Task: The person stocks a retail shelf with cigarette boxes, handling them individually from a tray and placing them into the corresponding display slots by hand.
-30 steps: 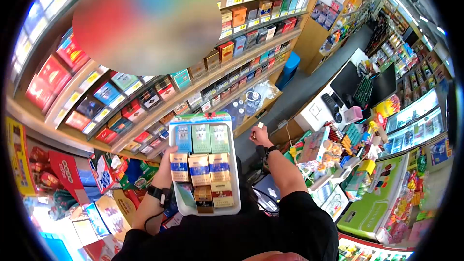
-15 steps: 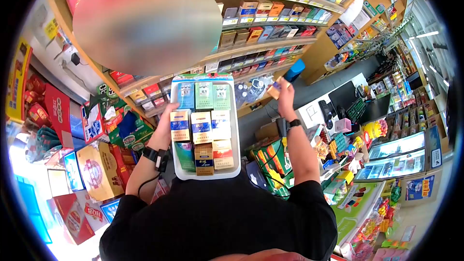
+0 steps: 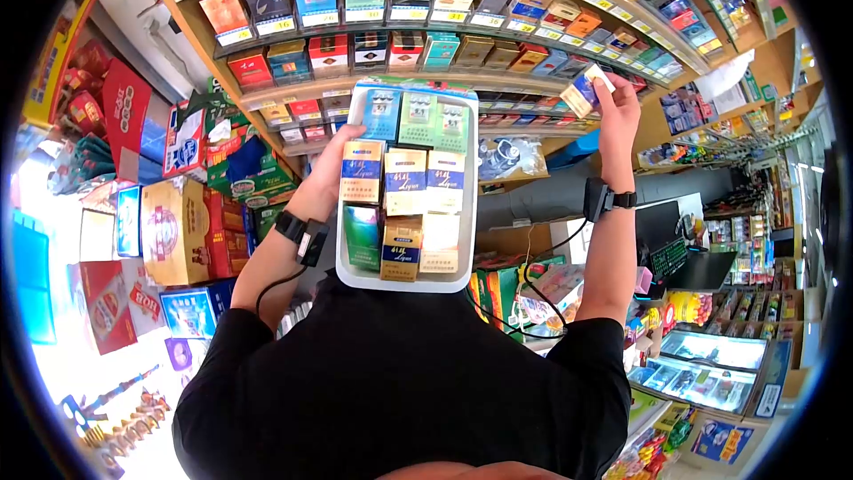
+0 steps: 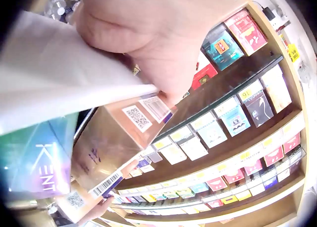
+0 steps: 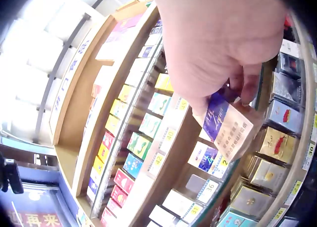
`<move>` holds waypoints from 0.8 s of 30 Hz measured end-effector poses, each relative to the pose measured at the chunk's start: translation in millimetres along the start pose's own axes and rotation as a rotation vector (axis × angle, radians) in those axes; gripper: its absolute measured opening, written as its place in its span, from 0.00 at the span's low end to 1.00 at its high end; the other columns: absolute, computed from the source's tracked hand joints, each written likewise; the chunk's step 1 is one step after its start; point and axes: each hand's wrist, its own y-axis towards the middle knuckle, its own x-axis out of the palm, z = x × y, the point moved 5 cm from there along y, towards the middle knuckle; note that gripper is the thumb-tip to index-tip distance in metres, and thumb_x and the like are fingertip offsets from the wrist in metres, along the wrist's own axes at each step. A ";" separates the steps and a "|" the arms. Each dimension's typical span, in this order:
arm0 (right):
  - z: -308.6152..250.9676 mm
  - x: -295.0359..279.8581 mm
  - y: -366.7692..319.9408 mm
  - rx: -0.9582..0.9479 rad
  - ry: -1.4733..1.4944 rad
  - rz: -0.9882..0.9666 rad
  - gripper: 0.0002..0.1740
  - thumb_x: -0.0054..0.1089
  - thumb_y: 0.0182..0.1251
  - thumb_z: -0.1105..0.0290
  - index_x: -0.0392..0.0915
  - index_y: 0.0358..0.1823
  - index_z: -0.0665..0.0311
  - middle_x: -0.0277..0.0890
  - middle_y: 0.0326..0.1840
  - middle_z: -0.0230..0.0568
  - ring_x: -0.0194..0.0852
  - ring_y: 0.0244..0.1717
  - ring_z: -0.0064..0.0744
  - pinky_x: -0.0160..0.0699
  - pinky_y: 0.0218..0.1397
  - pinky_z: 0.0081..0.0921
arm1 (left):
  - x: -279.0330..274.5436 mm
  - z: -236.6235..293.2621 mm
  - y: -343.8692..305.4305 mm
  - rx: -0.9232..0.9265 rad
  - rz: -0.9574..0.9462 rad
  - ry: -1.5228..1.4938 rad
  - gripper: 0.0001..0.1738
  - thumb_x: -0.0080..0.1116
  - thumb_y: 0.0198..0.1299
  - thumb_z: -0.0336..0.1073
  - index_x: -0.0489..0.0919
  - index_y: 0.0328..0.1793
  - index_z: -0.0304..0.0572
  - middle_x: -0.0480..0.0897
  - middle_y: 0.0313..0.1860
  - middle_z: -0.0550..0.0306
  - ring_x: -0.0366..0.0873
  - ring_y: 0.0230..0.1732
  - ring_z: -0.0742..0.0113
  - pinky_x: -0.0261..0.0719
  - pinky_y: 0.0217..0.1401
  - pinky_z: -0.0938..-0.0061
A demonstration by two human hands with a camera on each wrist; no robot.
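A white plastic tray (image 3: pixel 473 213) filled with cigarette packs is held before the chest. My left hand (image 3: pixel 333 164) grips its left edge, thumb over the rim. Inside are blue and pale green packs (image 3: pixel 418 120) at the far end, gold-and-blue packs (image 3: pixel 406 180) in the middle, and a green Kent pack (image 4: pixel 39 155) nearer the body. My right hand (image 3: pixel 619 116) is raised to the right, close to the shelves. It pinches a gold-and-blue cigarette pack (image 5: pixel 230 125) between thumb and fingers. A similar pack (image 5: pixel 204 155) stands on the shelf beyond it in the right wrist view.
A wooden shelf unit (image 3: pixel 355 31) with rows of cigarette packs and price tags spans the front. Cartons (image 3: pixel 173 231) are stacked at the left. A counter with a keyboard (image 3: pixel 668 258) and a glass-fronted case (image 3: pixel 702 382) stand at the right. Bottles in plastic (image 3: pixel 506 158) sit low.
My right hand has risen from low at the right up to the shelves with the pack. The tray has stayed in the left hand while the view swung round to the shelves.
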 end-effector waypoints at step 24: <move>-68.6 100.7 53.3 -0.918 -0.332 -0.285 0.20 0.69 0.70 0.73 0.81 0.62 0.63 0.83 0.51 0.44 0.84 0.50 0.45 0.83 0.53 0.34 | 30.0 -17.8 45.2 0.116 0.096 -0.029 0.33 0.50 0.74 0.49 0.70 0.75 0.31 0.83 0.65 0.41 0.85 0.62 0.49 0.82 0.68 0.56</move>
